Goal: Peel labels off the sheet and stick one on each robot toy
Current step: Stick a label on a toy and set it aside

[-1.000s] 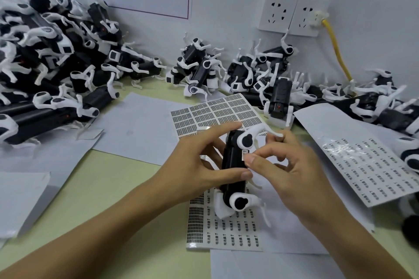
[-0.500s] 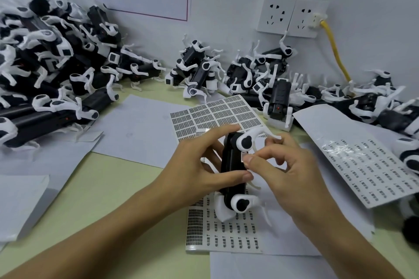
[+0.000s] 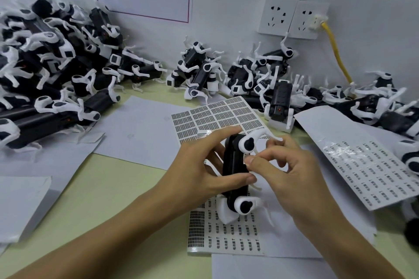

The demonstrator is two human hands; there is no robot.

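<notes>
Head: robot toy (image 3: 233, 172) in left-hand grip (image 3: 199, 170)

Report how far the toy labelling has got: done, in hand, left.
Done: cannot tell; no stuck label shows on the piled toys. In hand: the left hand grips a black robot toy upright while the right hand presses thumb and forefinger at its side. Left: the label sheet beneath still carries many labels, and more toys line the wall.

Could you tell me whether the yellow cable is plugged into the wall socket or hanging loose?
Plugged in: the yellow cable ends in a white plug seated in the right-hand wall socket.
</notes>
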